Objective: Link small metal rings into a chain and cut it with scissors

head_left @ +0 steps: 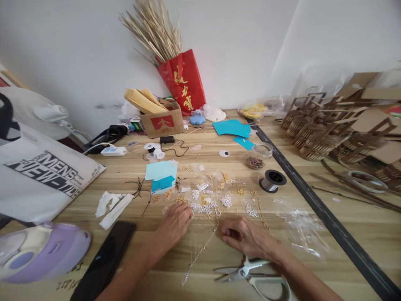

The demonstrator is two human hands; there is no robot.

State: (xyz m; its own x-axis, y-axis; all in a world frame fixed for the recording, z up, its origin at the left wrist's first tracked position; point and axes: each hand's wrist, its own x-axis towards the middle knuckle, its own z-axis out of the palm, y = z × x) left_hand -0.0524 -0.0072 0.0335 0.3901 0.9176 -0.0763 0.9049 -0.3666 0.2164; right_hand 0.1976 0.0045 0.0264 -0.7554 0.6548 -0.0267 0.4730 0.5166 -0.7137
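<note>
My left hand point(176, 222) rests on the table at the lower edge of the bead piles, fingers bent down and together; its fingertips are partly hidden. Curled closed, my right hand point(240, 235) lies to the right of a thin silver chain point(203, 247). Whatever either hand may hold cannot be made out. The chain runs along the table between the hands, with small rings point(218, 213) at its upper end. Silver beads point(208, 205) and gold findings point(224, 179) lie in small heaps on clear plastic just beyond. Below my right hand are white-handled scissors point(247, 271), blades apart.
A black phone point(103, 259) lies left of my left forearm. Blue cards point(163, 182), a wire spool point(272, 180), a jar of beads point(256, 161) and clear plastic bags point(302, 228) surround the work area. Brown woven baskets point(322, 125) crowd the right; a cardboard box point(164, 121) stands behind.
</note>
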